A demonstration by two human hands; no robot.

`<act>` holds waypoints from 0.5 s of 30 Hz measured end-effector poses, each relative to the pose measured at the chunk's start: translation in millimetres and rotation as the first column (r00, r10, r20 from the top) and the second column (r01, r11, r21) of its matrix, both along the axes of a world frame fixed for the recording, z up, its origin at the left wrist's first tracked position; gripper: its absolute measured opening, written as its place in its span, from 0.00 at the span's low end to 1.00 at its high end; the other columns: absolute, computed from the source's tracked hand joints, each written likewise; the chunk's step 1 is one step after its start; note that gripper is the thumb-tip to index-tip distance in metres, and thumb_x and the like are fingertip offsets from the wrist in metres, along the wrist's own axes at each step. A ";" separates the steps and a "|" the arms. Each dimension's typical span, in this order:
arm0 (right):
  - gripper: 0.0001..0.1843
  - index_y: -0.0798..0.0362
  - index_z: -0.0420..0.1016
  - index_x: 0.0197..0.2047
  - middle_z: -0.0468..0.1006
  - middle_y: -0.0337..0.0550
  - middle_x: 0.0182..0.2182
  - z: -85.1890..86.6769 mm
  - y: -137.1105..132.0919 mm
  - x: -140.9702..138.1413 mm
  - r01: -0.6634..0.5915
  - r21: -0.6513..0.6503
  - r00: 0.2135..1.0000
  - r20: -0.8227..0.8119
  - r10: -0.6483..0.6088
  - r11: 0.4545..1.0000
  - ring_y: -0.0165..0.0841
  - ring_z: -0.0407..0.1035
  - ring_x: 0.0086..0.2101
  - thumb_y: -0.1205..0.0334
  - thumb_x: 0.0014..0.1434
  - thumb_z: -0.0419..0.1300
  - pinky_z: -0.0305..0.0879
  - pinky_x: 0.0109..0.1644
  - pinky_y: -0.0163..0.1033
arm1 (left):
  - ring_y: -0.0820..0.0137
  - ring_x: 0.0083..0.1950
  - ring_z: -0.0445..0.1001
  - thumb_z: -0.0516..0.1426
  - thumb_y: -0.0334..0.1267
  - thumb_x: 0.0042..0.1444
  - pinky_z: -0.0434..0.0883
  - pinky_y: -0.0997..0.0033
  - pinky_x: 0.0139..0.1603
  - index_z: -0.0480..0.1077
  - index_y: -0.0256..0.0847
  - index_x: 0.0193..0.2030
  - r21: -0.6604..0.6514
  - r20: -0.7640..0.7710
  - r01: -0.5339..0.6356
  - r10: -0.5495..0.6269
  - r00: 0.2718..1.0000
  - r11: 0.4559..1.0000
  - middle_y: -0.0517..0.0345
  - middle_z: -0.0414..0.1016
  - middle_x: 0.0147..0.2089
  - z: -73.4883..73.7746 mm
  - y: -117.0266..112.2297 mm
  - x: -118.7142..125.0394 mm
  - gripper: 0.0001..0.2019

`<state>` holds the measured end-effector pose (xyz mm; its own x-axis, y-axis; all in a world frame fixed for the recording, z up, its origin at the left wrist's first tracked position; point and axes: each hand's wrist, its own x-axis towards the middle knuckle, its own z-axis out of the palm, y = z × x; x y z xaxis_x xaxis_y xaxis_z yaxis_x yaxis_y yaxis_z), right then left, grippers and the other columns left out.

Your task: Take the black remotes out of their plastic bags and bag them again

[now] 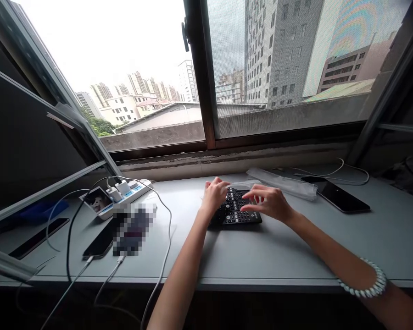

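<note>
Holding right hand (270, 201) spread, three o'clock on black keypad (238, 219). Can't tell grip of left hand (214, 196) at ten, or read white legends (228, 217).

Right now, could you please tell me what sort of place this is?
Probably a dorm or small home workspace: a desk under a window facing tall buildings, with a power strip on it.
</note>
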<state>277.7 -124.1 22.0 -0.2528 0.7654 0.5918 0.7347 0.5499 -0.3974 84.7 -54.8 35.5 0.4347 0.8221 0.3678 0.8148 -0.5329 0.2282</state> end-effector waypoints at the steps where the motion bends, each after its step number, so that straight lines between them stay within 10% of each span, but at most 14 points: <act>1: 0.19 0.44 0.79 0.36 0.75 0.41 0.30 0.7 1.4 1.7 0.059 0.046 0.998 -0.029 -0.057 0.997 0.32 0.67 0.28 0.41 0.49 0.60 0.61 0.34 0.38 | 0.69 0.46 0.70 0.47 0.34 0.60 0.56 0.67 0.56 0.70 0.50 0.49 0.008 -0.013 0.046 -0.046 0.999 0.999 0.59 0.69 0.48 -0.3 -2.8 3.6 0.15; 10: 0.14 0.44 0.78 0.41 0.76 0.42 0.38 1.9 12.8 19.1 0.143 0.219 0.990 -0.010 -0.144 0.965 0.36 0.69 0.39 0.61 0.61 0.51 0.61 0.45 0.42 | 0.67 0.56 0.63 0.46 0.41 0.63 0.55 0.66 0.60 0.56 0.52 0.61 0.028 0.083 0.225 -0.227 0.970 0.974 0.58 0.65 0.56 7.8 -14.8 11.3 0.19; 15: 0.16 0.46 0.78 0.43 0.72 0.45 0.36 5.2 13.9 31.8 0.503 0.243 0.860 -0.233 -0.454 0.829 0.35 0.67 0.33 0.61 0.59 0.50 0.63 0.35 0.38 | 0.56 0.70 0.34 0.62 0.61 0.39 0.47 0.56 0.66 0.35 0.48 0.68 -0.172 0.100 0.236 -0.221 0.970 0.956 0.51 0.39 0.70 1.7 -15.8 6.9 0.55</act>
